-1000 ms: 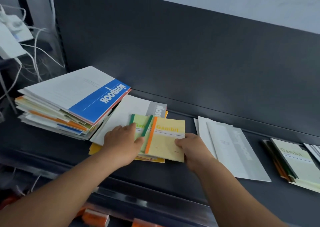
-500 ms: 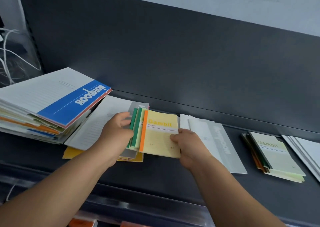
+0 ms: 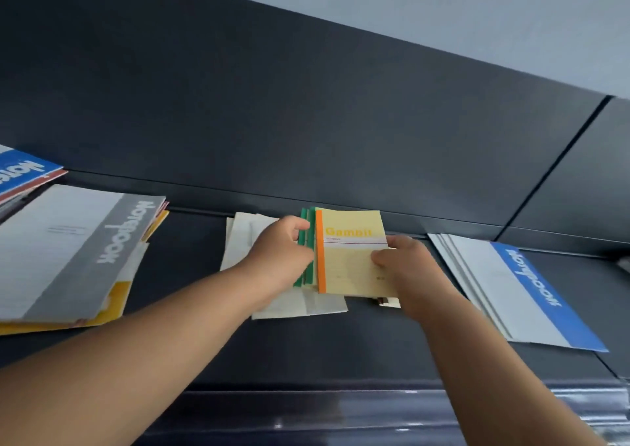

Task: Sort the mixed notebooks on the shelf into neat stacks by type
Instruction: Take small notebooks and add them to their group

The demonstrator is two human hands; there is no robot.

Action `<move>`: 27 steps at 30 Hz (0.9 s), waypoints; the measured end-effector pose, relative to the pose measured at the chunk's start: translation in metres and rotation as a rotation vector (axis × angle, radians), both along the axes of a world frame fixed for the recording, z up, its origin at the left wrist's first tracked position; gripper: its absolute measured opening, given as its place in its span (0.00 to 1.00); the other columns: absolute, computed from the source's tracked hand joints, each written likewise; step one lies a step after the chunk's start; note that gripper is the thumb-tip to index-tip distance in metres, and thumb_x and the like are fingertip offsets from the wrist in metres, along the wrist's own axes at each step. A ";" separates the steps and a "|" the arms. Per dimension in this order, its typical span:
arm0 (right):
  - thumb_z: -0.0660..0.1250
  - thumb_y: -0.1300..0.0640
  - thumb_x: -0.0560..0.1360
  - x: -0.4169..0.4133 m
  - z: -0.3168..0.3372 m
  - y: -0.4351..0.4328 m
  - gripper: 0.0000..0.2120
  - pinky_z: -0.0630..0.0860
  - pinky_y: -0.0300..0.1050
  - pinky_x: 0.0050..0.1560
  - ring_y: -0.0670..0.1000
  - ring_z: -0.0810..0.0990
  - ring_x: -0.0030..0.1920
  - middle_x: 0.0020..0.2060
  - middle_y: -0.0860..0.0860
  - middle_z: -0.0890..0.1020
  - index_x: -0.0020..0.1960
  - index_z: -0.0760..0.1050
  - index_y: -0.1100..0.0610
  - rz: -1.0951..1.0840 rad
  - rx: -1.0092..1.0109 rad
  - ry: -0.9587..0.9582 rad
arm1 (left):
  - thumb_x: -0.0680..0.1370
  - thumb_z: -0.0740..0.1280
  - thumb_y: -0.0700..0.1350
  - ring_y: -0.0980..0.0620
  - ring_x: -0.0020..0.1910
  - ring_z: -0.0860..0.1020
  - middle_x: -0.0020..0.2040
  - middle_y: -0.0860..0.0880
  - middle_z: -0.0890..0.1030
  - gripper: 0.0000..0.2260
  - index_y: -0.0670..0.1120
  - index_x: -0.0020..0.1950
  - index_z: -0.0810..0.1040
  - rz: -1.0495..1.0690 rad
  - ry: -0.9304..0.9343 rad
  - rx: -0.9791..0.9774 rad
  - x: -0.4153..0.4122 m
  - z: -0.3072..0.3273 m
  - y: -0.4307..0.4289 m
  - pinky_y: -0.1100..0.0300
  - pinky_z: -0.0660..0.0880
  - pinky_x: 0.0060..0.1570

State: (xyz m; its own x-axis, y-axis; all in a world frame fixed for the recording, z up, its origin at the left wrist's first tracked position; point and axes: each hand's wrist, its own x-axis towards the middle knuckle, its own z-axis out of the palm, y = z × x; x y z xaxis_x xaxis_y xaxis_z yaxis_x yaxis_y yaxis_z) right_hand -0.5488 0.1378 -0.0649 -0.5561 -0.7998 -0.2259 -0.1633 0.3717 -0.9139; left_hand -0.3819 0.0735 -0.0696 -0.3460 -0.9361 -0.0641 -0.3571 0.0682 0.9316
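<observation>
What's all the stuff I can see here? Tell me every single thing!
yellow notebook: one, pale yellow with orange edge, top of the held bundle, middle
green-edged notebooks: at least two, green edges, under it, poking out left
white notebooks: a few, white, flat beneath the bundle
grey-striped notebook: one, white and grey, top of left pile
big yellow cover: one, yellow, bottom of left pile
blue-striped notebook: one, blue and white, far left edge
blue-striped pile: several, white and blue, right
shelf: one, dark grey, under everything
left hand: one, grips the green-edged notebooks
right hand: one, pinches the yellow notebook
</observation>
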 end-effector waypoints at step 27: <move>0.59 0.61 0.80 -0.079 -0.020 0.003 0.21 0.66 0.49 0.69 0.57 0.67 0.71 0.72 0.53 0.70 0.73 0.67 0.57 0.180 -0.024 0.803 | 0.78 0.66 0.48 0.51 0.73 0.62 0.74 0.52 0.63 0.27 0.50 0.75 0.61 -0.095 -0.389 -0.349 -0.091 -0.030 0.018 0.57 0.63 0.68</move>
